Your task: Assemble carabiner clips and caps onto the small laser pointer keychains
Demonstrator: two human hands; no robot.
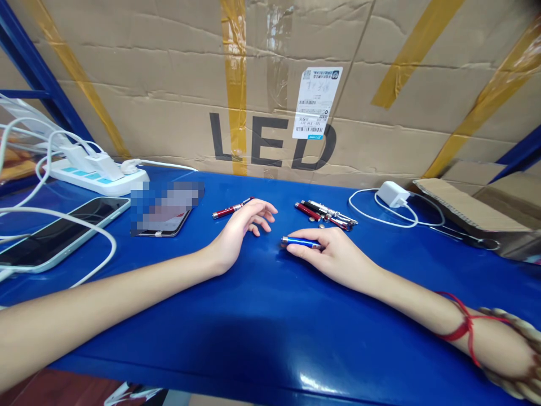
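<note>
Between the thumb and fingers of my right hand is a small blue metal penlight, lying level with its silver end pointing left. My left hand hovers over the table with its fingers loosely curved and apart, nothing in them. Behind that hand lies a red penlight, partly hidden by the fingers. Just beyond my right hand is a small heap with a red penlight, a black penlight and several small round silver pieces, perhaps button cells.
On the blue table at left are a white power strip with cables, a phone and a partly blurred second phone. At right stand a white charger and a cardboard flap. A large carton closes off the back.
</note>
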